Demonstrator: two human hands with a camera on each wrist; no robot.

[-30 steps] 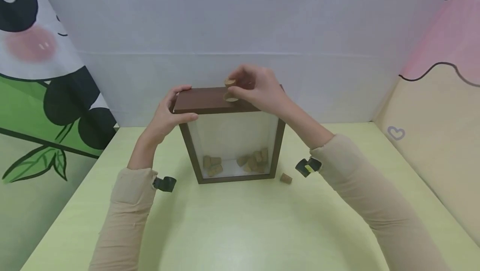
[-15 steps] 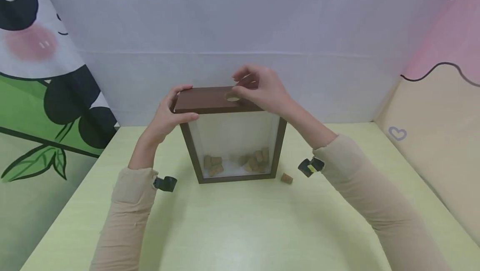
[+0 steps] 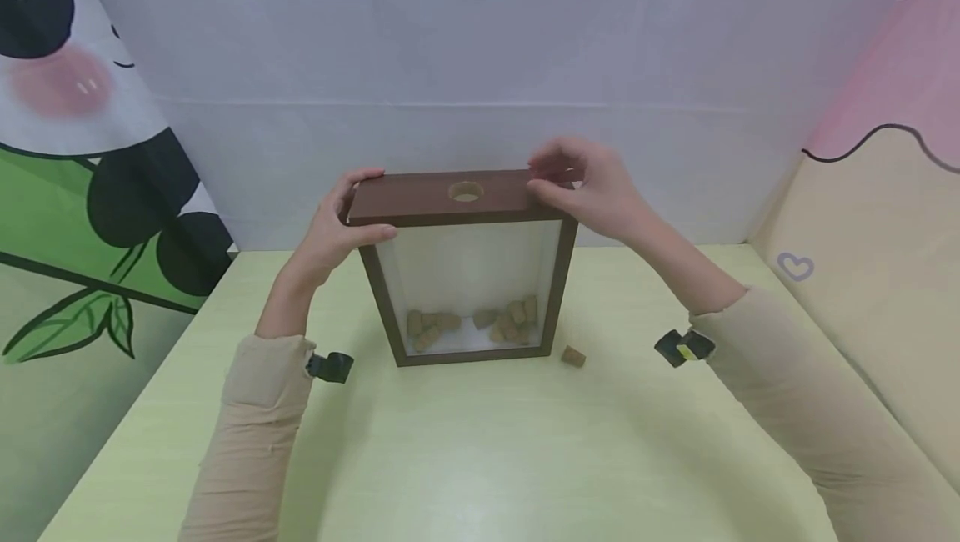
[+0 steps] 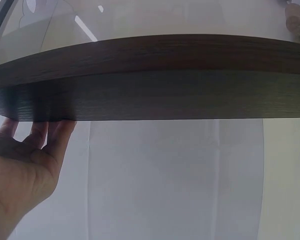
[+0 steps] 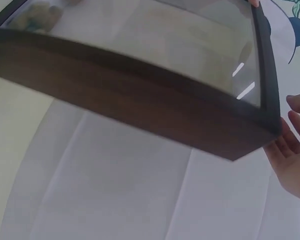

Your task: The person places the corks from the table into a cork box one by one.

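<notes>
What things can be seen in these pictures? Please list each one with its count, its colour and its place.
shadow-box frame: one, dark brown wood with a clear front, upright on the middle of the table.
hole: one, round, in the top edge of the frame.
corks in the frame: several, exact count unclear, tan, on the bottom inside.
loose cork: one, tan, on the table by the frame's right bottom corner.
table: one, pale yellow-green.
backdrop: one, white, with a panda picture at the left and pink and cream at the right.
wrist cameras: two, black, one on each forearm.
left hand: grips the frame's top left corner.
right hand: at the frame's top right corner, fingers loosely curled.
</notes>
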